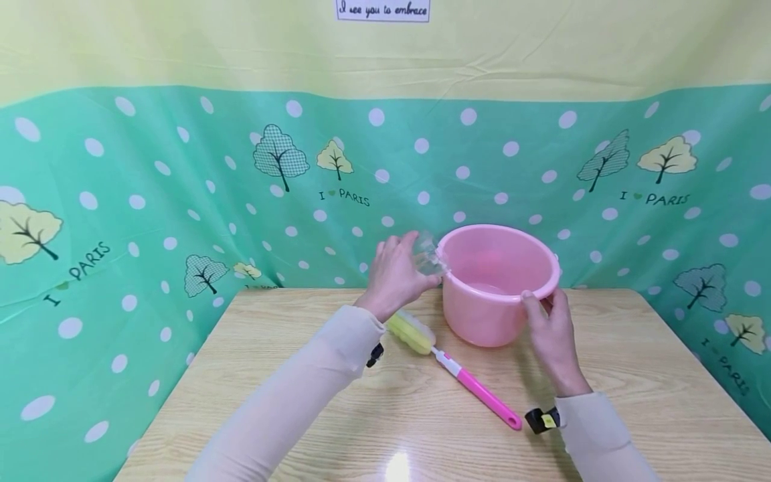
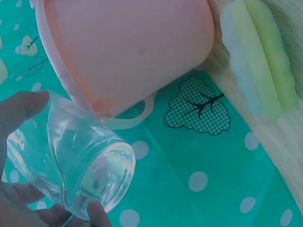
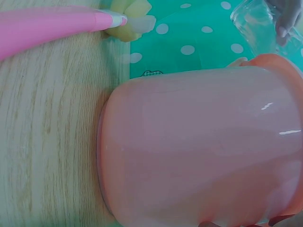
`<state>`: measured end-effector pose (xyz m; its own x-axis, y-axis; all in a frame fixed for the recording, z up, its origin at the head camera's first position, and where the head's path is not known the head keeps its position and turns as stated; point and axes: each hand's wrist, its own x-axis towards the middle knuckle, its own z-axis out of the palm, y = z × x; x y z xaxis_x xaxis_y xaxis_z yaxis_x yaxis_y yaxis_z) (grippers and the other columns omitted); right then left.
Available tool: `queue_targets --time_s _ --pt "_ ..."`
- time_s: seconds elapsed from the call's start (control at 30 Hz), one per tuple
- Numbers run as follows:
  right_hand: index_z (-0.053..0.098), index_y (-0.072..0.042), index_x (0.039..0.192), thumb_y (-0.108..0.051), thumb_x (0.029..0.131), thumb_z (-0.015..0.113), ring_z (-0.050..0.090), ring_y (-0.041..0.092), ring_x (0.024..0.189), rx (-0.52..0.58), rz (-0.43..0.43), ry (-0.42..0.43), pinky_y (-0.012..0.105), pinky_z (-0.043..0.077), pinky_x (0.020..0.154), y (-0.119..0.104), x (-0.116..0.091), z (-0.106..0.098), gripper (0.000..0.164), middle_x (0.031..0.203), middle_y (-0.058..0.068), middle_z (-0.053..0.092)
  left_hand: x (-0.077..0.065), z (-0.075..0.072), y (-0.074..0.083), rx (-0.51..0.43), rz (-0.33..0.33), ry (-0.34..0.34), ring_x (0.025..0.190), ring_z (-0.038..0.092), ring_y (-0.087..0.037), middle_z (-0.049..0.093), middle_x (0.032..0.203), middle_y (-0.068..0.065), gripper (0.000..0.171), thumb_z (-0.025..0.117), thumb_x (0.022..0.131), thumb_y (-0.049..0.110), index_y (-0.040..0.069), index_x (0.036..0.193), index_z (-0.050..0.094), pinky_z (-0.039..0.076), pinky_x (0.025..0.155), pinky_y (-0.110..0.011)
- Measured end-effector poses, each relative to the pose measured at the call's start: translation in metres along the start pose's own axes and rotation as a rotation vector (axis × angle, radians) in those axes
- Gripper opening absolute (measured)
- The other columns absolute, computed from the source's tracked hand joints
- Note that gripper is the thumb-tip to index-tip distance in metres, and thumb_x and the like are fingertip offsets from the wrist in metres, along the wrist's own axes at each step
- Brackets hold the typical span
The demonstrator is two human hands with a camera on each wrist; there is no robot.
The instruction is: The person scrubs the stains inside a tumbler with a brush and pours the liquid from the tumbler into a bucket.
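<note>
Yellow and dotted-green cloth [image 1: 385,144] hangs behind a wood-grain table [image 1: 259,335].

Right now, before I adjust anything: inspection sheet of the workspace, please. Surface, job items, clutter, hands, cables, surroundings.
Surface: wood-grain table, glare spot near the front.
Job items: clear cup, tilted beside the rim of the pink bucket; contact with the rim uncertain.
Clutter: brush with pink handle, lying in front of the bucket, not held.
Left hand: grips the cup.
Right hand: holds the bucket's rim, thumb on top.
Cables: nothing seen.
Surroundings: yellow and green printed cloth behind the table and along both sides.
</note>
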<state>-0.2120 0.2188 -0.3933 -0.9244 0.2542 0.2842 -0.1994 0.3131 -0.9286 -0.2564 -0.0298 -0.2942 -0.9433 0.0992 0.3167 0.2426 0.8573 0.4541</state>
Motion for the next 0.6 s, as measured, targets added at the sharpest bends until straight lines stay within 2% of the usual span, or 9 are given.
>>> queue_targets --time_s 0.6 --pt "0.018 -0.005 0.15 -0.038 0.099 0.046 0.031 0.031 0.136 -0.01 -0.003 -0.001 0.052 0.034 0.107 -0.0009 -0.002 -0.0002 0.066 0.148 0.016 0.03 0.002 -0.0058 0.0043 0.051 0.013 -0.029 0.109 0.045 -0.023 0.051 0.126 -0.009 0.095 0.083 0.065 0.051 0.019 0.144 0.041 0.047 0.085 -0.038"
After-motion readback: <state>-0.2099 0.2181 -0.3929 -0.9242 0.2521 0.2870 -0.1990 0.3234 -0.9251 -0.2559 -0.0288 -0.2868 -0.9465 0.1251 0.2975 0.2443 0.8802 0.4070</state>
